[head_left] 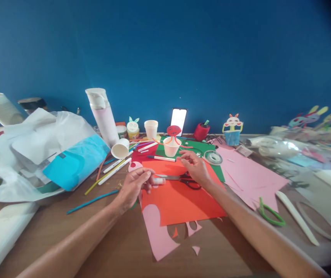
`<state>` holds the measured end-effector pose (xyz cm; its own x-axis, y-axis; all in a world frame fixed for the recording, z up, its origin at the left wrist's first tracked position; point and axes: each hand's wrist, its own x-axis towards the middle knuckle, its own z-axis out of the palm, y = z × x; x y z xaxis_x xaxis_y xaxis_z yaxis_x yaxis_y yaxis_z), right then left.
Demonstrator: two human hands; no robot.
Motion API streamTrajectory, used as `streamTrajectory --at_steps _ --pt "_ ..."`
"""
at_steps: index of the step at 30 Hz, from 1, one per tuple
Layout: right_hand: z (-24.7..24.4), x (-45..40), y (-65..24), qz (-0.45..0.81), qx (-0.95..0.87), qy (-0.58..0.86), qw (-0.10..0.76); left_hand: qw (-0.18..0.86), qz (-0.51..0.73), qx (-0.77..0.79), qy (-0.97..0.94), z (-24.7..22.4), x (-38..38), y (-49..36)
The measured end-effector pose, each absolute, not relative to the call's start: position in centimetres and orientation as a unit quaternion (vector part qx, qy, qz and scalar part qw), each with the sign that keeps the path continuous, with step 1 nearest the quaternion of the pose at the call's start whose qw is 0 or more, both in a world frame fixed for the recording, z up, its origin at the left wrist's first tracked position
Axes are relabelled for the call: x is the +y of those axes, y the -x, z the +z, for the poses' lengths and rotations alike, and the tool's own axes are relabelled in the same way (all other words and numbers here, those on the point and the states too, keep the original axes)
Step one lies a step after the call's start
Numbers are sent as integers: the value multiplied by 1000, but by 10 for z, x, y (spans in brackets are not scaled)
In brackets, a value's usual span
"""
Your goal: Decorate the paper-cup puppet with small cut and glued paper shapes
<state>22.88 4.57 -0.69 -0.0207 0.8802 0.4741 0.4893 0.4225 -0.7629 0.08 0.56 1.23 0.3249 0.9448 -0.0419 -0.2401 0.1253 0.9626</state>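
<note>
A: Quick run-through, starting far L?
B: Leaning cup stack (1,108), then big clear bag (75,127), white & blue stuff showing. Tall bottle (106,123) just R of it, near the wall (142,58).
A: And in front of the bottle?
B: Blue stem (91,202) flat on the table (130,247), white pens (114,172) a bit farther back, tipped cup (121,149) behind those.
A: L hand (134,185)?
B: At L edge of the orange sheet (179,204). Thumb & index pinched, rest curled. Small tube (160,180) right at its fingertips; can't tell if it's gripped. Pink offcut (155,227) sticks out from under the sheet, near side.
A: Scissors (181,177)?
B: Lying on the orange sheet btwn both hands, blades pointing L to the tube, dark handles by the R hand.
A: Behind them?
B: Upright cup (171,148) w/ red cutout (173,131) above it, phone (179,116) propped farther back.
A: R hand (196,168)?
B: By the handles, fingers half-bent, thumb near index. Can't tell if anything's btwn them.
A: Far R?
B: Tape roll (218,159) just past that hand, bunny (233,125) on a blue cup (231,138) near the wall, pink sheet (249,173), then green loop (272,222). Beyond that, blurry.
</note>
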Motion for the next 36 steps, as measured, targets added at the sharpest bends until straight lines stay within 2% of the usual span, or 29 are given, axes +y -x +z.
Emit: streamTrajectory --at_steps 5,10,23,31,36 --pt "3 57 -233 93 -780 430 444 640 461 360 -498 7 11 1" --pt "7 72 -227 41 -813 415 406 634 483 350 -492 2 15 3" --pt "-12 82 -226 -7 -796 433 423 631 543 328 -446 5 24 16" --pt "10 68 -210 72 -768 411 487 602 578 360 -418 0 34 20" --pt "30 49 -192 199 -775 391 454 586 619 347 -392 -4 41 24"
